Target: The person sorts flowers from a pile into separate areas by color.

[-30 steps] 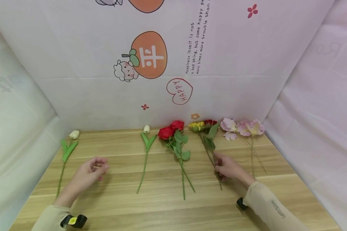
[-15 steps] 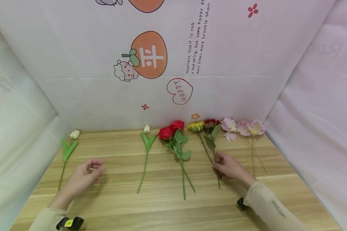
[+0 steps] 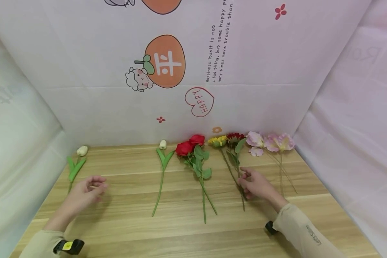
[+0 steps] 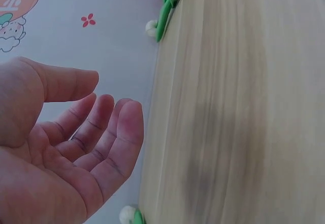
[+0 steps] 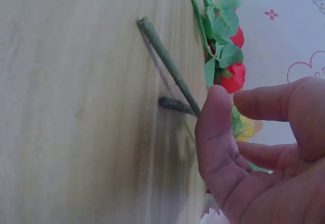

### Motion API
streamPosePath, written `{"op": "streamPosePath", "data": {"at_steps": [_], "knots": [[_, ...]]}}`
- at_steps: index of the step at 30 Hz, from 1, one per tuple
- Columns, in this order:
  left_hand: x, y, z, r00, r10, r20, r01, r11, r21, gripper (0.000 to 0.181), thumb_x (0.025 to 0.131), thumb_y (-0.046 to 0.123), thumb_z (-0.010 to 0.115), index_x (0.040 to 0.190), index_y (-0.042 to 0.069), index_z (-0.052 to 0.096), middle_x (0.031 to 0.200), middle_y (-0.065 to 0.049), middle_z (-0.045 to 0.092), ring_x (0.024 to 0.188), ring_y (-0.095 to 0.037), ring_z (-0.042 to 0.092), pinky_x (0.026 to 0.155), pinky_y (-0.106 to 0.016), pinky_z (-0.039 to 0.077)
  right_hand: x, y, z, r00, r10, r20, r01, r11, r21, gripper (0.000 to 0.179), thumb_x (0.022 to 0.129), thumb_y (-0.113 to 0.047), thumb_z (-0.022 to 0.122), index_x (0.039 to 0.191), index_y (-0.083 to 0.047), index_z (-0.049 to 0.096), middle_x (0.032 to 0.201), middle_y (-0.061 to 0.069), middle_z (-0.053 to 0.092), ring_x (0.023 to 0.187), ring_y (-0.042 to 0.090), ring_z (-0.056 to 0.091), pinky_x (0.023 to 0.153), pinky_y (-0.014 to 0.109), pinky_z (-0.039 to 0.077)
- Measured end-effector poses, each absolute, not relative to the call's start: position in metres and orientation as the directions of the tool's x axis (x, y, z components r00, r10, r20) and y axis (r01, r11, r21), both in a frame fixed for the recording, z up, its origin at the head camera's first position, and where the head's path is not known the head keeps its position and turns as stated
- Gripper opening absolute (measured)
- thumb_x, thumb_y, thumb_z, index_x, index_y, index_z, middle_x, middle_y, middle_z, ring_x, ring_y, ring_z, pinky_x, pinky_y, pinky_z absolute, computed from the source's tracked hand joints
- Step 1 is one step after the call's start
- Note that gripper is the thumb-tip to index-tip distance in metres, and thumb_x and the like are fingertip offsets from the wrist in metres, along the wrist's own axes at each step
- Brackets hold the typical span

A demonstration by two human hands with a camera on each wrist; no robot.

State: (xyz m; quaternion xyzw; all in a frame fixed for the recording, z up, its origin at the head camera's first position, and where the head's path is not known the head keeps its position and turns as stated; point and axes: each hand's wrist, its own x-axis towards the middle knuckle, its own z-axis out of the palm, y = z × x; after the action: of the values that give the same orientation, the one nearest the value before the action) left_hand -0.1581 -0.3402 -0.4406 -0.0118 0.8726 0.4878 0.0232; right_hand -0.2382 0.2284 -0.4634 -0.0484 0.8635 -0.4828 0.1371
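My right hand [image 3: 257, 184] is by the crossed stems of a yellow flower [image 3: 217, 141] and a dark red flower [image 3: 235, 138], both lying on the wooden table [image 3: 125, 229]. In the right wrist view the thumb and fingers stand slightly apart; the two stem ends [image 5: 165, 56] pass behind the fingers rather than between them. Loosely bent and holding nothing, my left hand [image 3: 85, 191] hovers above the table at the left. It covers part of the stem of the left white tulip [image 3: 82, 150].
Another white tulip [image 3: 162, 144] lies mid-table, beside two crossed red roses [image 3: 184, 148]. Pale pink flowers [image 3: 280, 142] with thin crossed stems lie at the far right. A printed white cloth [image 3: 254, 71] hangs behind the table's back edge, with more cloth at both sides.
My left hand has drifted left and toward me. My right fingers have loosened around the stems, and the yellow and dark red flowers have shifted slightly, their stems now settled crosswise.
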Motion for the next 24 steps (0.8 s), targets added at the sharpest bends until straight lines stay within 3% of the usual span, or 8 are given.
{"op": "streamPosePath", "data": {"at_steps": [13,19,21,24], "knots": [[-0.164,-0.396,-0.435,-0.999,-0.033,-0.029,-0.043,0.650,0.759,0.047,0.107,0.023,0.054,0.131,-0.017,0.046,0.117,-0.030,0.058,0.089,-0.017,0.064,0.070,-0.034,0.061,-0.240,0.228,-0.462,-0.956,-0.239,-0.168,0.024,0.509,-0.860,0.055,0.103,-0.011,0.059,0.152,0.003,0.037,0.118,0.020,0.053,0.071,0.023,0.062,0.058,0.039,0.061],[-0.164,-0.415,-0.435,-0.999,-0.054,0.008,-0.035,0.755,0.654,0.044,0.105,0.022,0.056,0.126,-0.016,0.051,0.117,-0.034,0.060,0.101,-0.040,0.062,0.069,-0.025,0.055,-0.239,0.227,-0.461,-0.956,-0.247,-0.156,0.011,0.502,-0.865,0.051,0.103,-0.010,0.059,0.149,0.003,0.042,0.116,0.020,0.054,0.071,0.024,0.062,0.056,0.040,0.060],[-0.164,-0.419,-0.434,-0.998,-0.061,0.011,-0.041,0.782,0.621,0.045,0.105,0.025,0.056,0.125,-0.015,0.053,0.116,-0.034,0.061,0.106,-0.048,0.060,0.073,-0.028,0.054,-0.239,0.227,-0.462,-0.957,-0.246,-0.155,0.012,0.500,-0.866,0.050,0.103,-0.009,0.060,0.148,0.003,0.043,0.115,0.020,0.054,0.070,0.025,0.062,0.056,0.040,0.060],[-0.164,-0.424,-0.433,-0.997,-0.074,0.003,-0.058,0.804,0.592,0.046,0.105,0.027,0.056,0.124,-0.015,0.054,0.117,-0.035,0.061,0.108,-0.053,0.057,0.081,-0.043,0.053,-0.239,0.226,-0.463,-0.956,-0.250,-0.153,0.009,0.495,-0.869,0.049,0.103,-0.009,0.060,0.147,0.004,0.043,0.114,0.020,0.054,0.070,0.025,0.062,0.056,0.041,0.060]]}}
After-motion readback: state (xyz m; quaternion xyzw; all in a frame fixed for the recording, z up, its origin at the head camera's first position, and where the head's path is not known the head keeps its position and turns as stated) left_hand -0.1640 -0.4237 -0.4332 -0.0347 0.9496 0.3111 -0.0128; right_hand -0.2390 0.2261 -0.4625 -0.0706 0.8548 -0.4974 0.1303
